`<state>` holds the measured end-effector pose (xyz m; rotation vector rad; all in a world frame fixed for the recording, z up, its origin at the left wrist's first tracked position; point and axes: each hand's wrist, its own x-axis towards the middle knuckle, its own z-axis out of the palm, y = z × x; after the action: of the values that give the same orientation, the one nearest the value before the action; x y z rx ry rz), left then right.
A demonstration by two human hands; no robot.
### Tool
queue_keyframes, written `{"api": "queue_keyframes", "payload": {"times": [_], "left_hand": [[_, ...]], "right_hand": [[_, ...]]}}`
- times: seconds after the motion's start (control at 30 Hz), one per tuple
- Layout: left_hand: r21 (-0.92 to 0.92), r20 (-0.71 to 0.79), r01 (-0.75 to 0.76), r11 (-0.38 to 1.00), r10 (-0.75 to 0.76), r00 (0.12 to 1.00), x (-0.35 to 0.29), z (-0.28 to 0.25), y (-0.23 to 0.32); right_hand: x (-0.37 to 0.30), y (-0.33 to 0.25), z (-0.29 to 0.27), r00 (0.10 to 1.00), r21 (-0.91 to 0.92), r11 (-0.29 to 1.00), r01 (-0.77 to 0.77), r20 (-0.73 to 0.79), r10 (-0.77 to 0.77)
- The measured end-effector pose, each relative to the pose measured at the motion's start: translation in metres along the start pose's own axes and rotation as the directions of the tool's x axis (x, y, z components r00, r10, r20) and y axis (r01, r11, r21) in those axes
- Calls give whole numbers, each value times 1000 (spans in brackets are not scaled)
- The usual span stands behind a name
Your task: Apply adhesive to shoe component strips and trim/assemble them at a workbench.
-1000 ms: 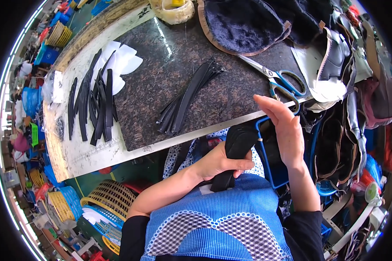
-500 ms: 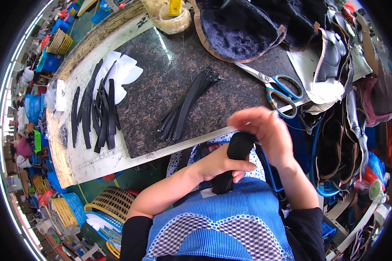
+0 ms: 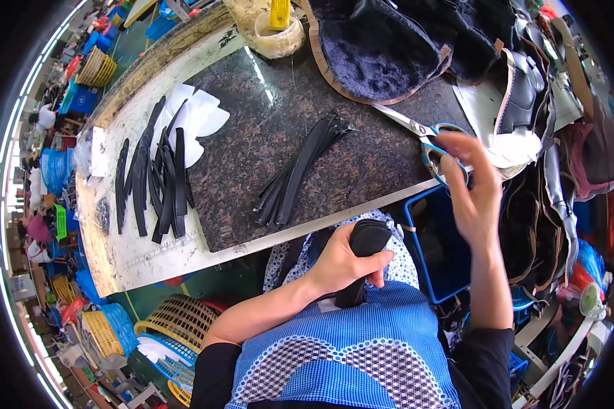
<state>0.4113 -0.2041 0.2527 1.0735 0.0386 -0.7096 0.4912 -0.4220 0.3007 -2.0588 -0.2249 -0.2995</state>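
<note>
In front of my apron, my left hand (image 3: 340, 258) is wrapped round a thick bundle of black strips (image 3: 370, 237), whose upper end bulges above the thumb. My right hand (image 3: 477, 194) is over the handles of the blue-handled scissors (image 3: 426, 140) at the table's right edge, thumb and fingers apart; whether they touch the handles I cannot make out. The scissors' blades point toward the far left. A small pile of black strips (image 3: 299, 174) lies on the dark stone slab (image 3: 252, 123). More black strips (image 3: 160, 174) lie to its left, next to white cut pieces (image 3: 201, 116).
A glue-crusted pot (image 3: 280, 37) with a yellow handle stands at the back. Black fur-lined pieces (image 3: 382, 58) cover the far right of the table. Below the front edge are a blue-framed bin (image 3: 443, 232) on the right and plastic baskets (image 3: 177, 320) on the left.
My right hand has moved away from the bundle, rightward to the scissors' handles. My left hand still holds the bundle, whose top end now shows uncovered.
</note>
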Motion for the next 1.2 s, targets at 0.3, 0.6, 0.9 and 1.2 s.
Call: {"api": "queue_keyframes", "payload": {"times": [0.3, 0.6, 0.9, 1.2], "left_hand": [[-22, 114, 16, 1000, -13, 993, 2, -8, 3], [-185, 96, 48, 981, -31, 995, 4, -9, -3], [-251, 307, 203, 946, -121, 944, 19, -22, -9], [-234, 317, 234, 944, -153, 936, 18, -19, -6]], "right_hand": [[26, 21, -20, 957, -600, 770, 219, 285, -51], [0, 23, -35, 959, -239, 965, -105, 232, 161], [-98, 23, -12, 892, 147, 947, -286, 401, 207], [-94, 31, -7, 884, 148, 956, -253, 438, 166]]}}
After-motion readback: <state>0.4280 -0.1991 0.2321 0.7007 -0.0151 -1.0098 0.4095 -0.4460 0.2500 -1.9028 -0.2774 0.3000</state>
